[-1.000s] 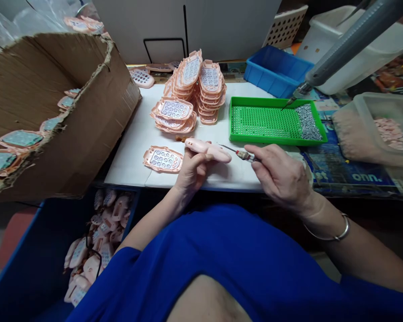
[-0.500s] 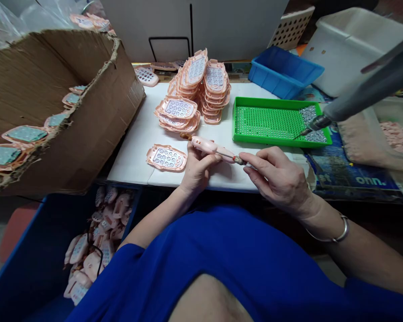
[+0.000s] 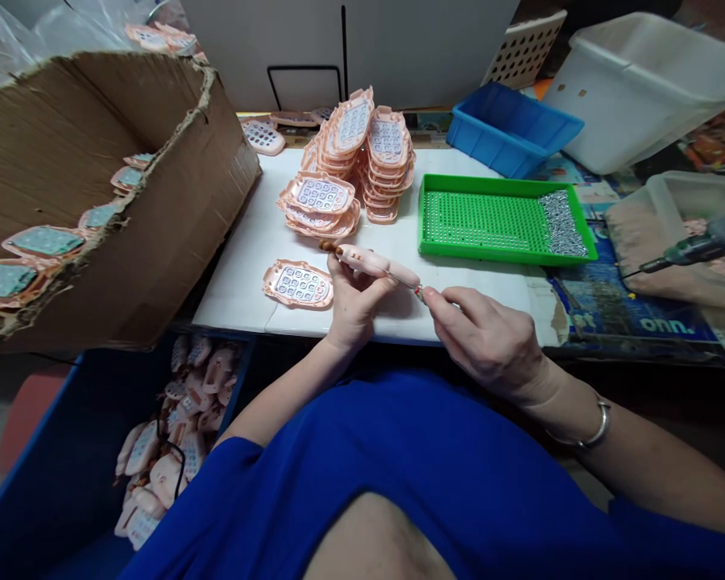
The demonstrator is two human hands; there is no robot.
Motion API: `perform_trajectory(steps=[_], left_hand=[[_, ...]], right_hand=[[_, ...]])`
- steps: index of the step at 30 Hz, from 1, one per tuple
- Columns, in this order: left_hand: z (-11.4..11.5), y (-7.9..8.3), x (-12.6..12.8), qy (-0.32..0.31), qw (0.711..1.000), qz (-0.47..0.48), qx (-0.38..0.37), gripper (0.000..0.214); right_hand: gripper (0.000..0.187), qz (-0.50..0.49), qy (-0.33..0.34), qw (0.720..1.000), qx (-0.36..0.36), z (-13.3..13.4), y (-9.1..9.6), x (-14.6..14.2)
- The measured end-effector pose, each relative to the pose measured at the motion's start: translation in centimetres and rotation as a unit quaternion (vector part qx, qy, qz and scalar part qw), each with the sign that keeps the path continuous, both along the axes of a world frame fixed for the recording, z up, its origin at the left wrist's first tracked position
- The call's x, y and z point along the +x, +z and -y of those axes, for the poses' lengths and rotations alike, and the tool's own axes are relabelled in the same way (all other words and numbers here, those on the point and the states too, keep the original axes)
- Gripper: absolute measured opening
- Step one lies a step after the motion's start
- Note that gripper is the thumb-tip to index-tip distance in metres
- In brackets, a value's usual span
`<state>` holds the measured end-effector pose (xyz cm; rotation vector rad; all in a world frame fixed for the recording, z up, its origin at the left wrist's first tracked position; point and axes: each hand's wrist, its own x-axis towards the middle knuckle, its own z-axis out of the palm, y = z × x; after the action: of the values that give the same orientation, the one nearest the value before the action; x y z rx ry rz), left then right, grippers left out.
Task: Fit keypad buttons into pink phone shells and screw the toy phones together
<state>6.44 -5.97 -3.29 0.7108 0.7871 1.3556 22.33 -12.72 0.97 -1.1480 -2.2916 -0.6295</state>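
Near the front edge of the white work surface, my left hand [image 3: 356, 302] is closed around a pink toy phone [image 3: 368, 259], held edge-on with a brown knobbed part [image 3: 328, 246] at its left end. My right hand [image 3: 489, 334] pinches a thin metal-shafted tool [image 3: 421, 293] that looks like a small screwdriver, with red and pale colours by the fingertips. Its shaft points left along the toy phone's near edge; the exact contact of its tip is hidden. A pink keypad shell [image 3: 299, 284] lies beside my left hand.
Stacked keypad shells [image 3: 390, 165] stand behind my hands. A green tray [image 3: 483, 217] holds screws [image 3: 563, 225]. An electric screwdriver [image 3: 694, 246] hangs at the right, by a clear tub [image 3: 652, 201]. Leftward are a cardboard box [image 3: 175, 209] and a blue bin [image 3: 48, 483] with pink toys.
The hanging electric screwdriver has swung right, away from the green tray. My right hand and the thin tool have shifted slightly left and down. The toy phone has moved a little left.
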Motion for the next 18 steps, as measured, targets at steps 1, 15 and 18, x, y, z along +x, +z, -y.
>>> perform_trajectory(steps=[1, 15, 18], left_hand=[[0.1, -0.1, -0.1, 0.008, 1.000, -0.006, 0.010, 0.062], [-0.6, -2.2, 0.7, 0.078, 0.976, -0.141, 0.145, 0.069], [-0.4, -1.9, 0.7, 0.080, 0.975, -0.145, 0.148, 0.068]], right_hand=[[0.029, -0.010, 0.002, 1.000, -0.015, 0.1, 0.1, -0.2], [0.020, -0.138, 0.023, 0.980, -0.140, -0.1, 1.2, 0.7], [0.024, -0.085, 0.025, 0.992, -0.094, -0.1, 0.9, 0.6]])
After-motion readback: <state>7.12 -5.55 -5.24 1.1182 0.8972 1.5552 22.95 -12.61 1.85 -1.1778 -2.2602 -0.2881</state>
